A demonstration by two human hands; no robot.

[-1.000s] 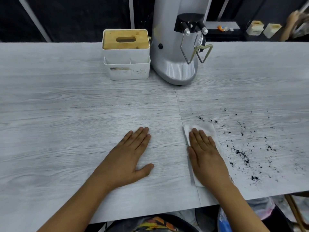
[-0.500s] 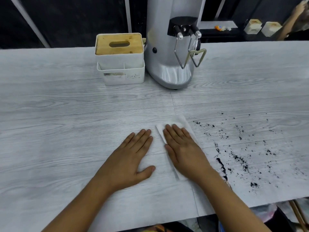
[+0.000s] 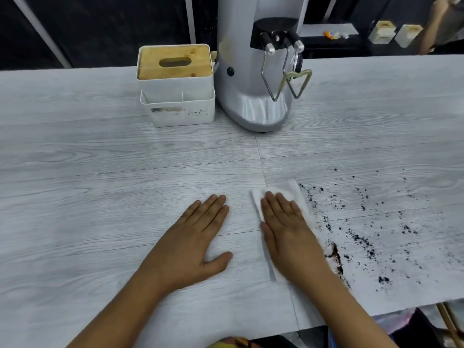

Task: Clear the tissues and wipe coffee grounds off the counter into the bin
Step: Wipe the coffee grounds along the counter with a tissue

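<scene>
Pale grey wood-grain laminate forms the counter, with plank seams crossing it and its near edge cutting across the bottom of the view. Left hand lies flat and palm down on bare laminate, fingers straight and together, thumb out, holding nothing. Right hand is also flat, fingers extended, pressing a white tissue against the surface; it pins the sheet rather than clenching it. Tissue is thin, soft, slightly rumpled at its far edge, showing past the fingertips and along both sides of the hand. Coffee grounds: black, granular, scattered to the right of the tissue, with a denser brown-black smear just beside the right wrist. Below the counter edge at lower right, a bin with a crinkled plastic liner, partly in view. Further back stands a white rectangular tissue box with a bamboo lid and an oval slot. Just beside it, a smooth silver-grey coffee grinder with a black outlet and a bent wire fork.
</scene>
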